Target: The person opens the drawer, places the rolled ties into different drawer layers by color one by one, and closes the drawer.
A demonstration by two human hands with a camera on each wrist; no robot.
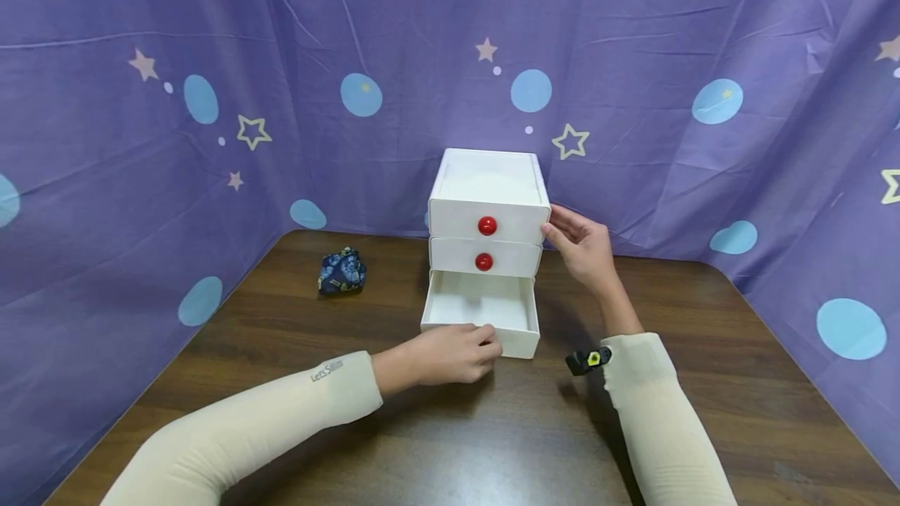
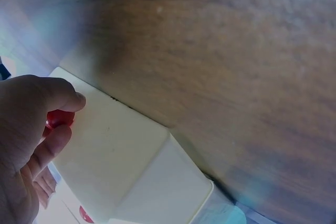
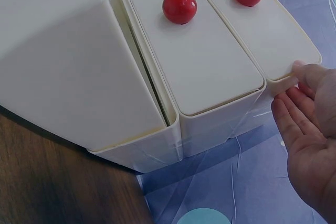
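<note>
A white three-drawer cabinet (image 1: 488, 178) stands on the wooden table, with red round knobs on its drawer fronts. The lowest drawer (image 1: 519, 342) is pulled out, and its inside looks bare. My left hand (image 1: 443, 354) is at the front of that drawer, thumb and fingers pinching its red knob (image 2: 61, 118), as the left wrist view shows. At the cabinet's upper right, my right hand (image 1: 587, 256) grips the corner beside the top drawer, thumb on the front edge and fingers against the side wall. The upper two drawers are closed.
To the left of the cabinet lies a small dark blue patterned cloth bundle (image 1: 341, 270). A purple curtain (image 1: 394, 178) with stars and blue spots hangs close behind the cabinet and along both sides of the brown wooden table (image 1: 717, 365).
</note>
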